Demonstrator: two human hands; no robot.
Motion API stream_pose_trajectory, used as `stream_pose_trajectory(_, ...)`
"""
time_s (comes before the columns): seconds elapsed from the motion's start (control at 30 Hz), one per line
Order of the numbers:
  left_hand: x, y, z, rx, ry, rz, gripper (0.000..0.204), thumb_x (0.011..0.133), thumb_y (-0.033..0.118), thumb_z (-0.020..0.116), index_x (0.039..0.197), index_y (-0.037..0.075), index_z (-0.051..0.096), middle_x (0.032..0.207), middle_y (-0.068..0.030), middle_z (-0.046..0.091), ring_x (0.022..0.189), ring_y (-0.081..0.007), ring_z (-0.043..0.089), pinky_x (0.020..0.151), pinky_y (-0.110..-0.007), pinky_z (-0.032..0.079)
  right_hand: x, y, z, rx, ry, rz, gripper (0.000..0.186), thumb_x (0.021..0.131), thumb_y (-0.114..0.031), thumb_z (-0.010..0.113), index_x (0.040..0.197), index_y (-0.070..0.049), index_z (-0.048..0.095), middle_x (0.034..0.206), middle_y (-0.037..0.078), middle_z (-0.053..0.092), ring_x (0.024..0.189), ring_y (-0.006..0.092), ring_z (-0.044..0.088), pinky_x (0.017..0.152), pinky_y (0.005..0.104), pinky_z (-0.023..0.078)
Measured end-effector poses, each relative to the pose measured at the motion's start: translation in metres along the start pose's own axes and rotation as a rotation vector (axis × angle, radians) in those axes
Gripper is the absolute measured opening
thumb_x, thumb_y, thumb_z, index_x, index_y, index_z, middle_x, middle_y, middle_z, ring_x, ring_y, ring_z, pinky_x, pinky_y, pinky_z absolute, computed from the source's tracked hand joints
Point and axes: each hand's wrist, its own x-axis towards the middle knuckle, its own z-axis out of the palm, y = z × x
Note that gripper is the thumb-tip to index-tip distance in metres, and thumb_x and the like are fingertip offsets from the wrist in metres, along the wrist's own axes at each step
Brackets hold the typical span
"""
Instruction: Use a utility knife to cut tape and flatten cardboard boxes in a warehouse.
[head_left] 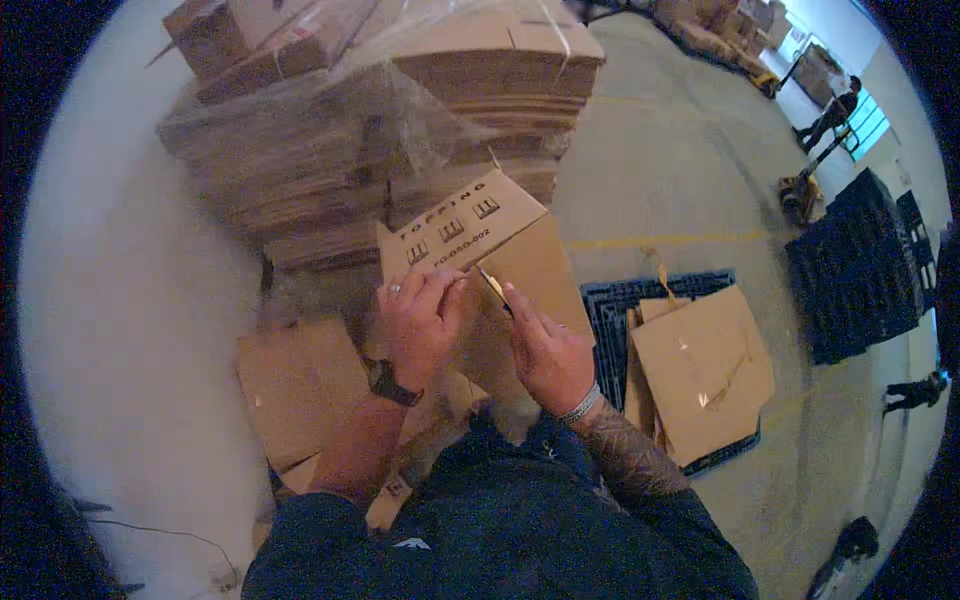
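Note:
A brown cardboard box (530, 262) with dark print on one panel is tilted in front of me, between my hands. In my right hand (552, 362) is a utility knife (494, 287), its tip at the edge between the printed panel and the plain panel. My left hand (425, 312) is closed at the same edge, to the left of the blade, fingers bent and pressed against the cardboard. Its fingertips are partly hidden, so whether they pinch a flap or tape is unclear. The lower part of the box is behind my hands.
A tall stack of flattened cardboard (480, 85), partly under clear film, stands ahead. Cardboard sheets (300, 385) lie to my left, others (705, 365) on a black pallet (655, 290) at right. Beyond are stacked black pallets (860, 270), a pallet jack (798, 195) and two people.

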Motion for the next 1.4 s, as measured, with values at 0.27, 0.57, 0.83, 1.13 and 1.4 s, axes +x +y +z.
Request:
stream_pose_trajectory(0.27, 0.031, -0.020, 0.070, 0.088, 0.265, 0.081, 0.011, 0.087, 0.022, 0.066, 0.095, 0.014, 0.068, 0.092, -0.0038, 0.064, 0.088, -0.0262, 0.058, 0.079, -0.042, 0.038, 0.048, 0.071, 0.045, -0.053, 0.105, -0.213, 0.075, 0.081, -0.016, 0.059, 0.150, -0.022, 0.033, 0.081, 0.007, 0.060, 0.063, 0.0282, 0.062, 0.052, 0.0415, 0.052)
stream_pose_trajectory(0.57, 0.047, 0.003, 0.038, 0.129, 0.344, 0.080, 0.011, 0.087, 0.021, 0.065, 0.094, 0.013, 0.069, 0.092, -0.0050, 0.066, 0.088, -0.0282, 0.060, 0.079, -0.043, 0.038, 0.029, 0.076, 0.028, -0.164, 0.135, -0.242, 0.073, 0.080, -0.012, 0.058, 0.149, -0.018, 0.037, 0.078, 0.006, 0.058, 0.063, 0.0256, 0.062, 0.055, 0.0381, 0.052)
stream_pose_trajectory(0.83, 0.054, -0.007, 0.002, 0.077, 0.398, 0.058, 0.011, 0.088, 0.018, 0.067, 0.093, 0.009, 0.069, 0.087, -0.0081, 0.067, 0.080, -0.0274, 0.062, 0.075, -0.040, 0.042, -0.060, 0.138, 0.059, -0.091, -0.035, -0.100, 0.060, 0.087, -0.018, 0.065, 0.144, -0.016, 0.046, 0.077, 0.009, 0.061, 0.062, 0.0308, 0.061, 0.058, 0.0415, 0.050)
stream_pose_trajectory(1.13, 0.056, -0.025, -0.045, -0.127, 0.388, -0.026, 0.014, 0.092, 0.017, 0.066, 0.095, 0.003, 0.068, 0.084, -0.0076, 0.065, 0.076, -0.0191, 0.060, 0.071, -0.032, 0.047, -0.027, 0.204, 0.087, 0.766, 0.326, 0.587, 0.029, 0.094, -0.030, 0.063, 0.104, -0.004, 0.053, 0.084, 0.005, 0.060, 0.077, 0.0163, 0.057, 0.067, 0.0330, 0.046)
stream_pose_trajectory(1.4, 0.024, -0.061, -0.029, -0.251, 0.290, -0.321, 0.025, 0.094, 0.022, 0.063, 0.102, -0.002, 0.064, 0.092, -0.0097, 0.065, 0.084, -0.0202, 0.061, 0.079, -0.034, 0.049, 0.044, 0.215, 0.064, 1.301, 0.304, 0.155, 0.050, 0.092, -0.042, 0.063, 0.120, -0.001, 0.054, 0.109, 0.006, 0.059, 0.097, 0.0139, 0.057, 0.085, 0.0289, 0.048)
